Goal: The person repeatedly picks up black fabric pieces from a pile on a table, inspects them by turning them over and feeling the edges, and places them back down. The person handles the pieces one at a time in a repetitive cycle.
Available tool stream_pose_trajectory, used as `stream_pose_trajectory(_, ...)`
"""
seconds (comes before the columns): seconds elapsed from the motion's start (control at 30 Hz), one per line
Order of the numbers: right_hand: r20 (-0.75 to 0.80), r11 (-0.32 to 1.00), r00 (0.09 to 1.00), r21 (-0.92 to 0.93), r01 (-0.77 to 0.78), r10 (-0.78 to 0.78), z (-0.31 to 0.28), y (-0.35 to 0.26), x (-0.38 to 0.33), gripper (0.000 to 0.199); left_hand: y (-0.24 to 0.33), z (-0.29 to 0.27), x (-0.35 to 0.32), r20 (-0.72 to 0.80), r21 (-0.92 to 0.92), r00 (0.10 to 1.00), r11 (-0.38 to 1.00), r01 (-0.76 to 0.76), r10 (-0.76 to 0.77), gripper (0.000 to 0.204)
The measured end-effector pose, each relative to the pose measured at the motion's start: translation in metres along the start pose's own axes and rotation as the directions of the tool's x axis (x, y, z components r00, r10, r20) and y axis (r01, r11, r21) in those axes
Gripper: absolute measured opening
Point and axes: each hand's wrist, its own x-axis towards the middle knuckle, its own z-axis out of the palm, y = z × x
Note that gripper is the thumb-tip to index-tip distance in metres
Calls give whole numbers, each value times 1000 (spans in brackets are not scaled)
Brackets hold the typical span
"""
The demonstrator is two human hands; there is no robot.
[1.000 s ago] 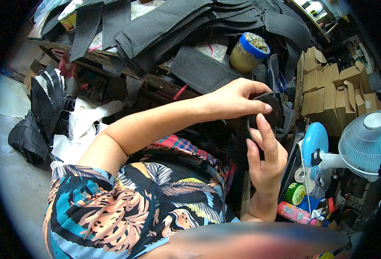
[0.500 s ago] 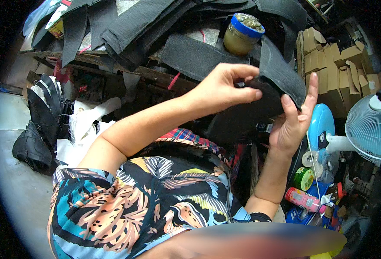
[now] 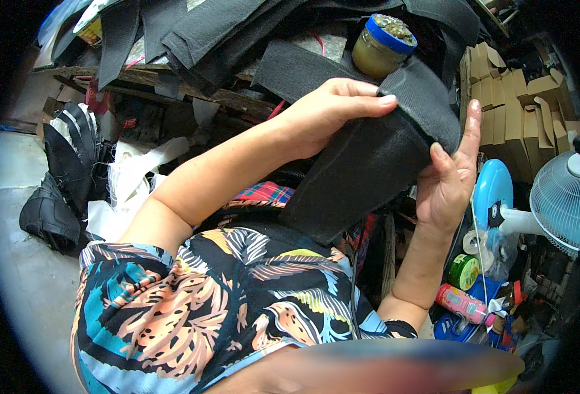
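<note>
Head view: black fabric piece [image 3: 369, 171] between both hands [image 3: 395, 141]

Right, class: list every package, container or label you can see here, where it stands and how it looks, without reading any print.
Jar: on the bench above the hands, yellowish, blue lid.
Cardboard boxes: stacked at right, brown, folded.
Round tin: low right, green.
Tube-shaped package: below the tin, pink.
Printed packet: top left, yellow.

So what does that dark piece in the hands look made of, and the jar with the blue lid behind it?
Dark piece: probably thick felt-like fabric, matte with a fuzzy grain, bending softly between left hand and right hand. Jar: see-through yellowish body, glass or clear plastic; its glossy lid looks plastic.
</note>
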Motion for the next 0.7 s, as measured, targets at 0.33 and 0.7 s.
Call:
stream_pose_trajectory(0.33,48,904,997,-421,81,-67,-9,10,-10,92,-11,-13,-6,-97,296,991,954,-55,87,19)
stream_pose_trajectory(0.7,174,954,984,-285,91,-42,-20,6,-16,98,37,-4,-23,100,670,968,704,-237,230,23)
